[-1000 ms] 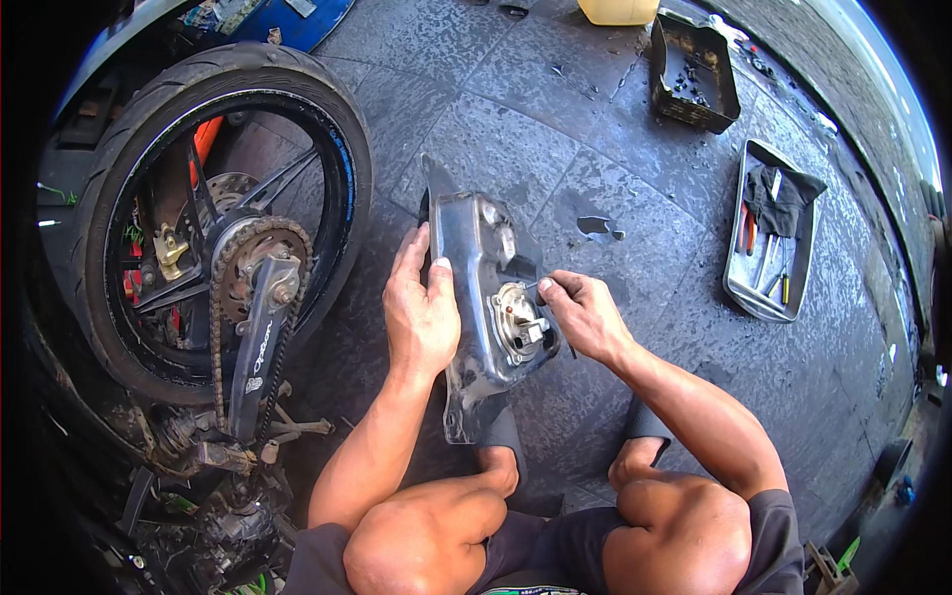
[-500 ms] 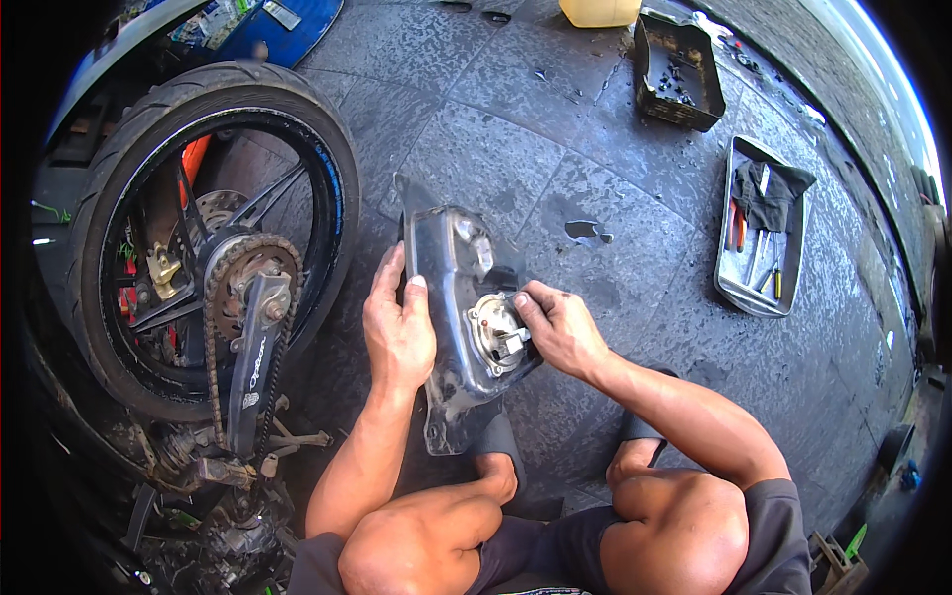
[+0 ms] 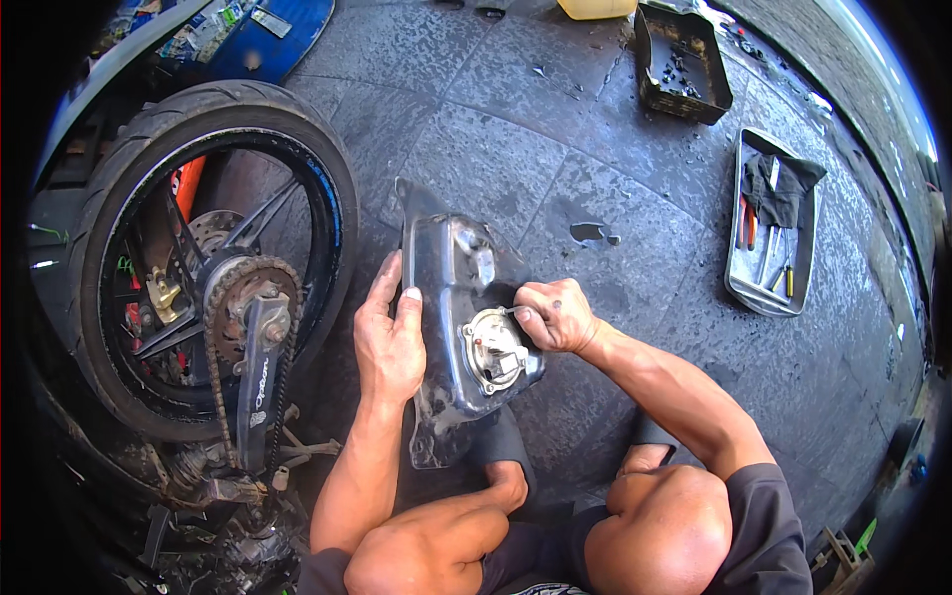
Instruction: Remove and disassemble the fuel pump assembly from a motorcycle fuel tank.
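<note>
A dark metal motorcycle fuel tank (image 3: 446, 307) is tilted up in front of my knees. Set in its face is a round, silvery fuel pump cover (image 3: 494, 349) with a pale connector and bolts round its rim. My left hand (image 3: 390, 342) grips the tank's left flange, thumb on the near face and fingers behind. At the cover's upper right edge, my right hand (image 3: 555, 315) is closed, thumb against curled fingers. A thin end seems to show at its fingertips, but what it pinches is too small to make out.
At left stands a motorcycle wheel (image 3: 332, 288) with chain and swingarm (image 3: 261, 372). A grey tray (image 3: 734, 283) with screwdrivers, pliers and a dark cloth lies at right. Behind it sits a black bin (image 3: 716, 69) with small parts, beside a yellow container (image 3: 597, 8). Wet patches mark the tiles.
The tank has turned slightly, its pump cover facing up more squarely. My right hand has curled its fingers tighter at the cover's rim. My left hand keeps its hold.
</note>
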Tool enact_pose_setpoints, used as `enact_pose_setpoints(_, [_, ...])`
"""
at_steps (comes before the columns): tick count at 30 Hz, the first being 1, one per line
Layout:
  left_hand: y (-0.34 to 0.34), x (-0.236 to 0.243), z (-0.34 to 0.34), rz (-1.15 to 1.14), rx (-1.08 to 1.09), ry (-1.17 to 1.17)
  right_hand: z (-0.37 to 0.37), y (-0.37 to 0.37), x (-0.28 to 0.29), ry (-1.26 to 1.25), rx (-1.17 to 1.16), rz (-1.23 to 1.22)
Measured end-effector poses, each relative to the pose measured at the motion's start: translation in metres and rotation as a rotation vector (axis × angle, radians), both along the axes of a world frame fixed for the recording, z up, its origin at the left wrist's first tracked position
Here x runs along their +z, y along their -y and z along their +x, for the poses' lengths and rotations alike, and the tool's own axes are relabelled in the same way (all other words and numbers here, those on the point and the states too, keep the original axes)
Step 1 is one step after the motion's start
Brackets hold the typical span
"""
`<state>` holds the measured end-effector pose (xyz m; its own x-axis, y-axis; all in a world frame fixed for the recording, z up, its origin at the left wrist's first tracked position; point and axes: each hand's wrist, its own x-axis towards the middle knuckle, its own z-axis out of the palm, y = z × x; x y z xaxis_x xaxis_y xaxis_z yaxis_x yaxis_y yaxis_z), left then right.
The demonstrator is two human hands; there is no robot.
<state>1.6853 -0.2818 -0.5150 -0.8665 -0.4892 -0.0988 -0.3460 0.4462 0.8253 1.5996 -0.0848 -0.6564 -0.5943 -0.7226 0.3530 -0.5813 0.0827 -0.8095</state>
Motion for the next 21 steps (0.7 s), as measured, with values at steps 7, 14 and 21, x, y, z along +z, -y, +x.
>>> enact_pose_setpoints(7, [0.008, -0.002, 0.013, -0.017, 0.050, 0.008, -0.003, -0.002, 0.042, -0.052, -0.042, -0.051])
enact_pose_setpoints(14, [0.003, -0.001, 0.010, -0.038, 0.039, 0.000, 0.013, -0.008, 0.099, 0.617, -0.105, 0.060])
enact_pose_setpoints(21, [-0.022, 0.002, 0.011, -0.179, 0.023, -0.027, 0.008, -0.005, 0.137, 0.978, -0.164, 0.344])
